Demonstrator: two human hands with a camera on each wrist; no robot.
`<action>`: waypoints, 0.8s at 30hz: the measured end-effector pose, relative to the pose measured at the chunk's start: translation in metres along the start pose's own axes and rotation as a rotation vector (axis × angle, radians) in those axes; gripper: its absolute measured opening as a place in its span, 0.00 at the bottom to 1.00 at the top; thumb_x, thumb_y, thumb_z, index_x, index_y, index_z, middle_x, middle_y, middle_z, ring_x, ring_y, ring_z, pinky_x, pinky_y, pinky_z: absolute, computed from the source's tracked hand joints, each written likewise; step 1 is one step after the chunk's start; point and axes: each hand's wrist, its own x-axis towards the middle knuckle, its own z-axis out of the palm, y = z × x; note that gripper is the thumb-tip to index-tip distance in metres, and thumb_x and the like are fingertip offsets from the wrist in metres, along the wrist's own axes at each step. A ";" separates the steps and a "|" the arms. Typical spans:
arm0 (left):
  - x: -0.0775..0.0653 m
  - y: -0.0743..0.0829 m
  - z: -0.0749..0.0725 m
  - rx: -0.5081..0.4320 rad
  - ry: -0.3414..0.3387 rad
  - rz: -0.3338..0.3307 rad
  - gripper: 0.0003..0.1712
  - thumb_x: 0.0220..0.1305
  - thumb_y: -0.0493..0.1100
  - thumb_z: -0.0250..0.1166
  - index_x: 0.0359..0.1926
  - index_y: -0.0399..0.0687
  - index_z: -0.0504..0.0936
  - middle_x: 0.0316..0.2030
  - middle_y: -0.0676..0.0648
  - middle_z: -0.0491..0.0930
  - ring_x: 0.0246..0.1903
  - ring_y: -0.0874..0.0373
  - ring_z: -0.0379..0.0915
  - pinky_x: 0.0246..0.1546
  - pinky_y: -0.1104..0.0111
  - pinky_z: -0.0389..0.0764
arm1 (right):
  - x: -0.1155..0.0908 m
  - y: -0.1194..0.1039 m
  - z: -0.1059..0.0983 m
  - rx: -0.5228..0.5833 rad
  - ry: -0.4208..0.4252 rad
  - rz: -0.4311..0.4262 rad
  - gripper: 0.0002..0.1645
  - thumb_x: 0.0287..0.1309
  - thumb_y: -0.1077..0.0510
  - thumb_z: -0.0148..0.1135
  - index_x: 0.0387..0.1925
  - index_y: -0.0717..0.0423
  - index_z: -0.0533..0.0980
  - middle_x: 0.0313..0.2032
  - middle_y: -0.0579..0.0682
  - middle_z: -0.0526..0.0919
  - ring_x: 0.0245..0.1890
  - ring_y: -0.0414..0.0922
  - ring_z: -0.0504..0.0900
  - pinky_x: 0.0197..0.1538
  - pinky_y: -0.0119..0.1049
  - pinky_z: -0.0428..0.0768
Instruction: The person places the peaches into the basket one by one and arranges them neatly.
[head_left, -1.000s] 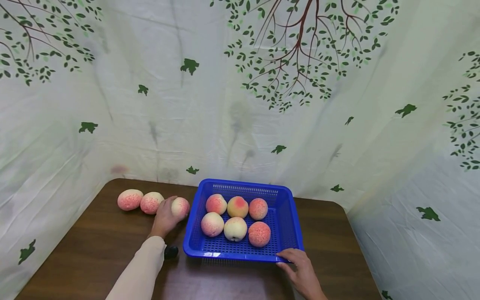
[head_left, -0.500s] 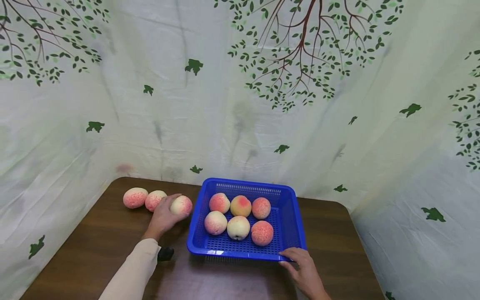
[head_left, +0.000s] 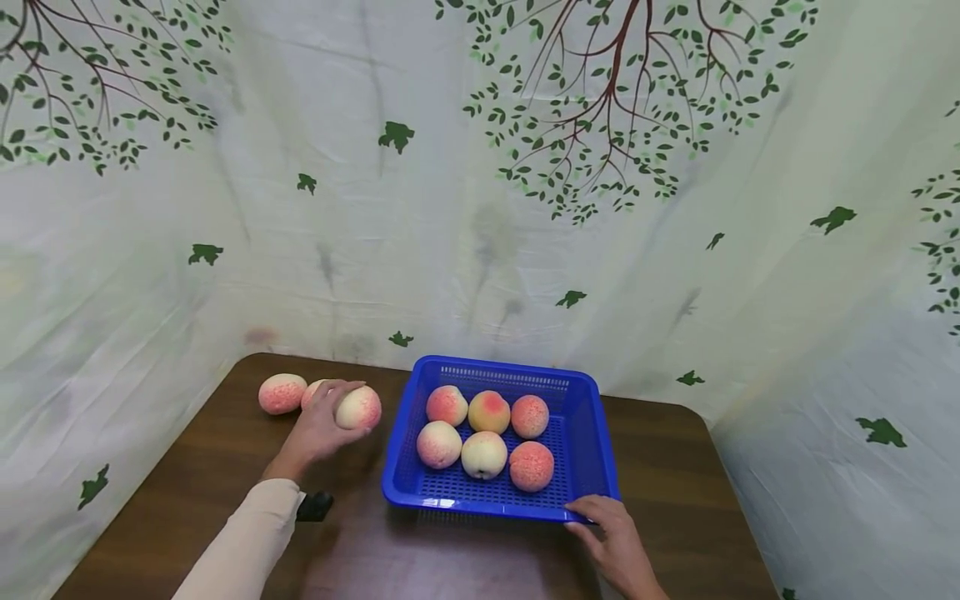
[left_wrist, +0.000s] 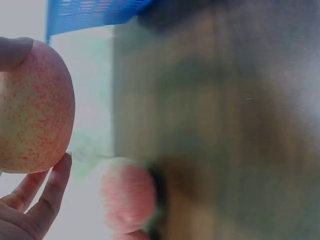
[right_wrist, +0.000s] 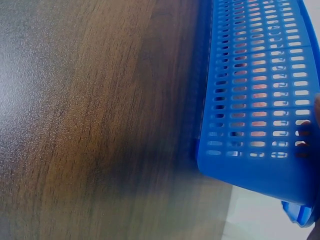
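Observation:
My left hand [head_left: 318,429] grips a pale peach with pink speckles [head_left: 358,407] left of the blue plastic basket [head_left: 480,506]. In the left wrist view, the thumb lies on one side of this peach [left_wrist: 37,110] and fingertips touch the other. It appears raised above the table. Behind the hand lie two more peaches: one fully visible [head_left: 282,393], the other [head_left: 311,392] mostly covered by the fingers. My right hand [head_left: 618,542] pinches the basket's near right rim, thumb below and fingers on top. Several peaches [head_left: 483,455] sit inside the basket in two rows.
The brown wooden table [head_left: 667,475] has rounded far corners. A white cloth [head_left: 465,250] printed with branches and leaves hangs behind and at both sides. A black object [head_left: 315,506] shows at the left wrist.
The left hand has lifted its peach off the table, and now covers more of the middle loose peach. The right hand keeps its hold on the rim. The head view has shifted slightly.

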 end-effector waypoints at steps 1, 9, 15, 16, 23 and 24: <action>0.001 0.003 -0.003 0.011 0.000 0.013 0.40 0.43 0.45 0.77 0.59 0.46 0.73 0.53 0.36 0.67 0.53 0.38 0.64 0.48 0.43 0.70 | 0.000 0.000 0.000 -0.002 -0.004 0.004 0.20 0.32 0.68 0.76 0.35 0.56 0.84 0.34 0.43 0.84 0.35 0.43 0.80 0.45 0.33 0.71; 0.009 0.029 -0.025 0.100 -0.019 0.206 0.38 0.39 0.44 0.78 0.56 0.46 0.77 0.50 0.39 0.70 0.47 0.39 0.70 0.44 0.47 0.70 | 0.001 -0.001 -0.001 0.003 -0.003 0.004 0.20 0.33 0.68 0.76 0.35 0.56 0.84 0.34 0.43 0.84 0.35 0.44 0.80 0.45 0.33 0.71; 0.015 0.052 -0.037 0.213 -0.081 0.296 0.40 0.36 0.46 0.80 0.55 0.49 0.75 0.50 0.43 0.72 0.45 0.43 0.70 0.42 0.49 0.74 | 0.000 -0.001 0.000 -0.003 0.006 0.005 0.20 0.31 0.68 0.77 0.35 0.56 0.84 0.34 0.42 0.84 0.35 0.43 0.80 0.45 0.32 0.70; 0.016 0.057 -0.038 0.231 -0.093 0.307 0.40 0.35 0.46 0.80 0.54 0.49 0.75 0.50 0.43 0.72 0.45 0.43 0.70 0.40 0.50 0.75 | 0.000 -0.001 0.000 -0.004 0.006 0.005 0.20 0.32 0.68 0.77 0.34 0.57 0.84 0.34 0.42 0.84 0.35 0.43 0.80 0.45 0.32 0.70; 0.022 0.093 -0.040 0.327 -0.219 0.413 0.37 0.36 0.46 0.79 0.52 0.47 0.77 0.52 0.41 0.72 0.47 0.42 0.68 0.38 0.54 0.78 | 0.001 0.000 0.000 -0.004 0.009 0.000 0.20 0.31 0.68 0.77 0.34 0.57 0.84 0.34 0.43 0.84 0.35 0.43 0.80 0.45 0.32 0.70; 0.023 0.098 -0.039 0.331 -0.234 0.427 0.36 0.37 0.46 0.79 0.52 0.47 0.77 0.52 0.41 0.72 0.47 0.42 0.68 0.37 0.55 0.78 | 0.001 0.000 0.000 -0.004 0.011 0.000 0.20 0.31 0.68 0.77 0.34 0.56 0.84 0.34 0.43 0.84 0.35 0.43 0.80 0.45 0.32 0.70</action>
